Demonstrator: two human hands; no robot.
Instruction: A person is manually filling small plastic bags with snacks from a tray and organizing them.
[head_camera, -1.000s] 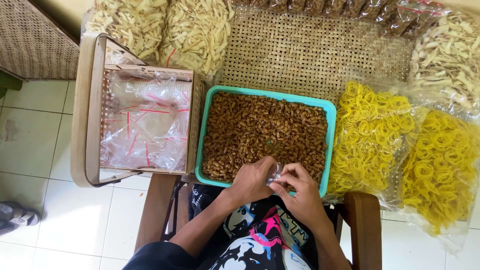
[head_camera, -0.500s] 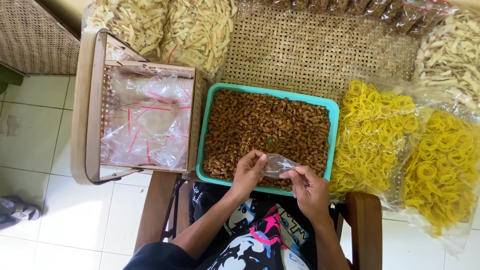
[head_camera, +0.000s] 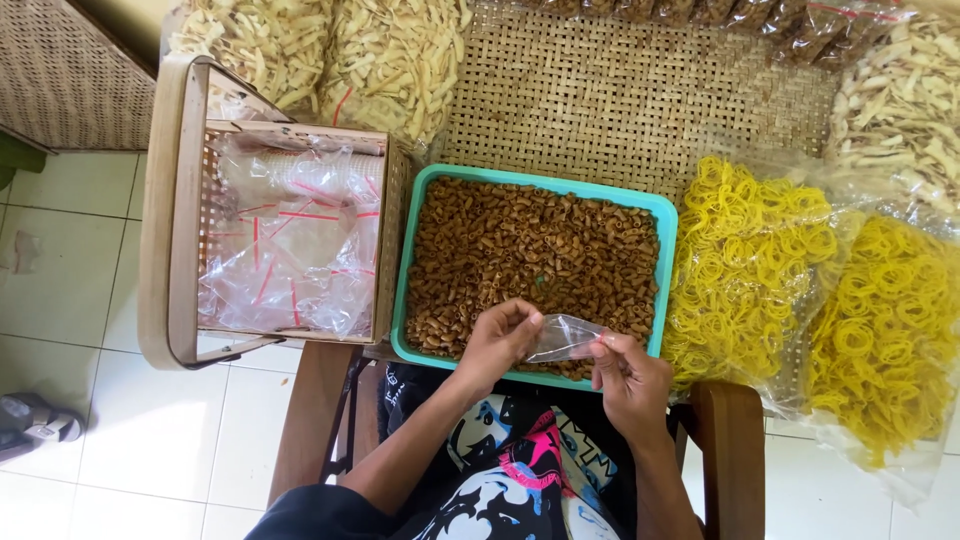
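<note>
Yellow ring crackers (head_camera: 750, 260) bagged right; basket (head_camera: 165, 210) holds plastic bags (head_camera: 290, 240).

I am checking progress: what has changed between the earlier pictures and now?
The two hands have drawn apart a little: the left hand and right hand now stretch the small clear bag between them over the tray. Earlier it was bunched between close fingers. Both keep their grip. The tray, basket and snack bags stayed put.

Home snack-packing spot: bagged snacks (head_camera: 880, 330), woven mat (head_camera: 620, 100)
</note>
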